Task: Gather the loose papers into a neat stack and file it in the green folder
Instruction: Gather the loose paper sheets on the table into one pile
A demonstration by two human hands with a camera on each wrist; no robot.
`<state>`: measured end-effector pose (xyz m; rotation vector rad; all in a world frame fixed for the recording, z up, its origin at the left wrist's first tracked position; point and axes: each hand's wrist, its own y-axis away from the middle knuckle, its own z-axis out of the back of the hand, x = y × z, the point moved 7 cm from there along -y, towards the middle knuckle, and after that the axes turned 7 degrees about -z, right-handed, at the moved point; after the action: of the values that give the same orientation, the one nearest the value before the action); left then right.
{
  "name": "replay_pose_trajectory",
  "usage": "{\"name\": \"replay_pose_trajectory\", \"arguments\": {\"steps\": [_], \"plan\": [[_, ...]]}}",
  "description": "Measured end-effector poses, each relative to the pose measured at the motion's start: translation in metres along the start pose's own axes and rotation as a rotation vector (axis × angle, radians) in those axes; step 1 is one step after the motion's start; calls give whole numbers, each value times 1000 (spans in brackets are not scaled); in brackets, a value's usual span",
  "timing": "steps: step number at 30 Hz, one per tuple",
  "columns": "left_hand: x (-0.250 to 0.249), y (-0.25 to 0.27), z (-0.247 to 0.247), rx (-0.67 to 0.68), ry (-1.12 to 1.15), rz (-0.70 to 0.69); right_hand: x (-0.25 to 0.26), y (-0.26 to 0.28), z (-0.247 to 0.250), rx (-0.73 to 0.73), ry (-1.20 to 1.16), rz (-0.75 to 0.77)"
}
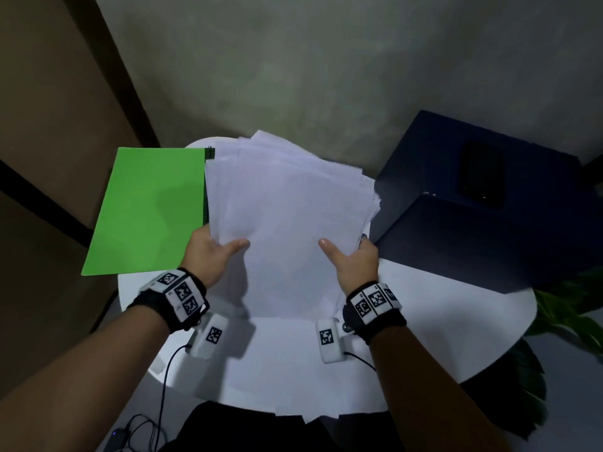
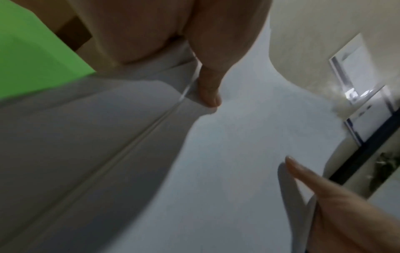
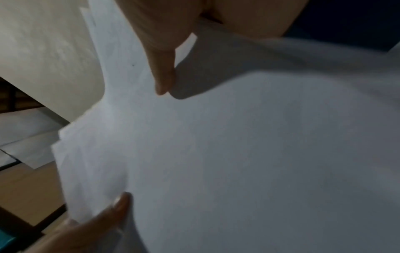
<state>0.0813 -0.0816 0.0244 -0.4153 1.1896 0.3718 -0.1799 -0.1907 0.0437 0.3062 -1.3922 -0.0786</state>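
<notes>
— Holding what?
— Left hand [image 1: 208, 252] and right hand [image 1: 354, 261] both pinching the papers [image 1: 287, 210], thumbs on top, above the white table [image 1: 456, 337].
— Nearby?
— Green folder [image 1: 146, 210] lying left, blue box [image 1: 483, 203] sitting right.

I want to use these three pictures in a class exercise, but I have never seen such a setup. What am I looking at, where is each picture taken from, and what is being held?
No robot here: a person wears a camera on the head and one on each wrist. The head view looks down at a round white table. The left hand and right hand grip an uneven sheaf of white papers by its sides. A green folder lies to the left, a dark blue box to the right. The two blurry wrist views show thumbs pressing on the paper up close.
</notes>
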Motion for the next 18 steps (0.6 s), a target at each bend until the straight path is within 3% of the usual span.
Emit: {"name": "replay_pose_trajectory", "arguments": {"steps": [2,3,6,8,10,13,18], "plan": [[-5,-6,14,-27,12,-1,-22,-4,12,-12,5,-66],[-6,-9,26,-61,19,11,-40,-5,19,-45,130,-124],[-3,-15,66,-190,53,36,-108,8,32,-36,832,-375],[-4,-14,81,-225,49,46,-137,24,29,24,1126,-409],[3,-10,87,-227,62,101,-146,28,28,-13,1208,-358],[31,-2,87,-188,143,250,-143,18,38,-85,1162,-446],[62,25,60,-148,142,474,-145,20,25,-74,1250,-433]]}}
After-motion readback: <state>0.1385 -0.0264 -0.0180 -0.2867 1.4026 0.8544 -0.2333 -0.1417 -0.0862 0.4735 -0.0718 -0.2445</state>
